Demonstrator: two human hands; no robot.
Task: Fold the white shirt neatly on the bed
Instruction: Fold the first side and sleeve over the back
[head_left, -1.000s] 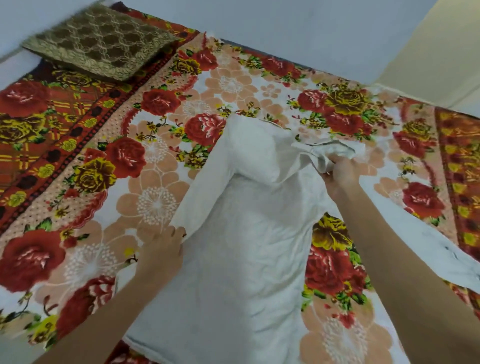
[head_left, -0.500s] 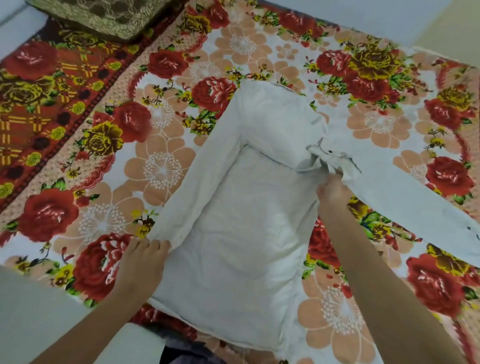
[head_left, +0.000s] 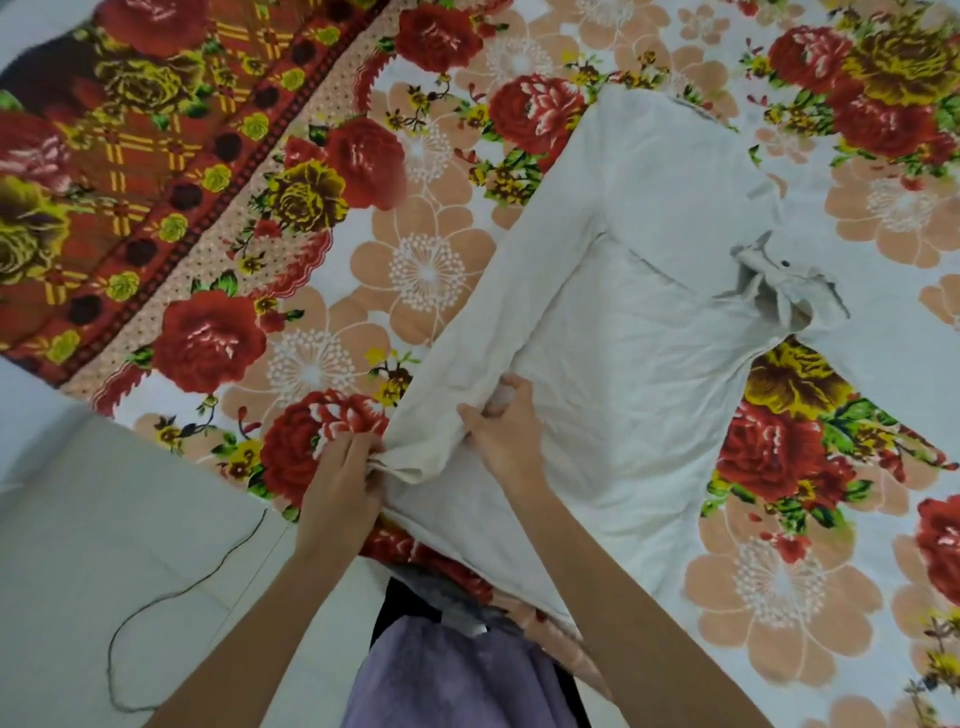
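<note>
— Where is the white shirt (head_left: 639, 322)?
— Centre-right of the frame, flat on the floral bedsheet (head_left: 426, 260), with one sleeve (head_left: 467, 364) folded along its left edge.
— And the hands?
— Both are at lower centre. The left hand (head_left: 337, 483) pinches the sleeve's cuff end. The right hand (head_left: 506, 436), just beside it, has thumb and fingers curled on the sleeve cloth.

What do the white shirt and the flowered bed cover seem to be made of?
The white shirt looks like thin woven cloth, perhaps cotton: matte, finely creased, bunching softly where the left hand pinches it. The bed cover looks like printed plush fabric, probably synthetic: its red flowers show a soft sheen.
</note>
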